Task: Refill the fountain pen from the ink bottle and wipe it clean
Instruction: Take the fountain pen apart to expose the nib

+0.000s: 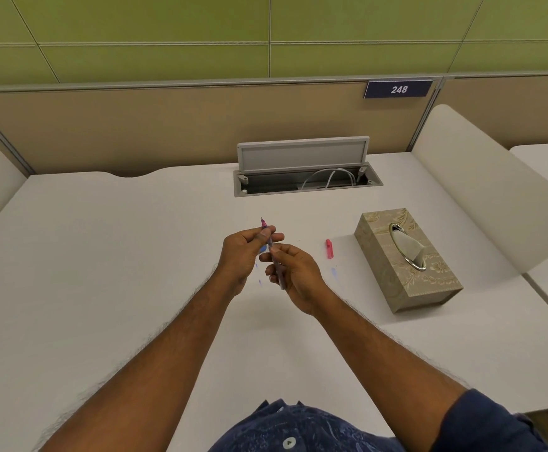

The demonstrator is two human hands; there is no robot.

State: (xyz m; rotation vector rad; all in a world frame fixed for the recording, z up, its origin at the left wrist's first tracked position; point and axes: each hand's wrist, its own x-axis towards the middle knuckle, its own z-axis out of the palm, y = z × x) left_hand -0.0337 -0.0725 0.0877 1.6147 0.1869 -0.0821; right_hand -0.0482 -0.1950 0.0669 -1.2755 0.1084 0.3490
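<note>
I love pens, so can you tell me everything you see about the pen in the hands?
The pen is thin, with a dark nib pointing up and away, a pink section and a purplish barrel. It is uncapped and held above the table. The left hand pinches it near the nib; the right hand holds the barrel.

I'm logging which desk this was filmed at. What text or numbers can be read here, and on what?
"248": white digits on the dark blue plate on the partition behind the desk.
No lettering on the tissue box, only ornament.
Any marking on the fountain pen: too small to read.
</note>
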